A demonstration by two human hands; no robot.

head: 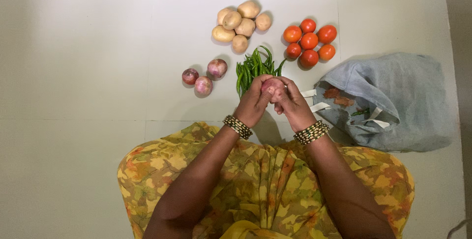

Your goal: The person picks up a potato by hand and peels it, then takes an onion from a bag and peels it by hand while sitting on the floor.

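Both hands meet in front of me over the pale floor. My left hand (254, 102) and my right hand (292, 102) together hold one red onion (272, 86) between the fingers. Each wrist wears a stack of gold bangles. Three more red onions (203, 77) lie on the floor to the left of my hands. A bunch of green chillies (251, 66) lies just beyond my fingertips.
A pile of potatoes (241, 24) sits at the far centre, a cluster of tomatoes (309, 42) to its right. A grey cloth bag (393, 101) lies open on the right with vegetables inside. My yellow patterned dress (265, 185) covers my lap.
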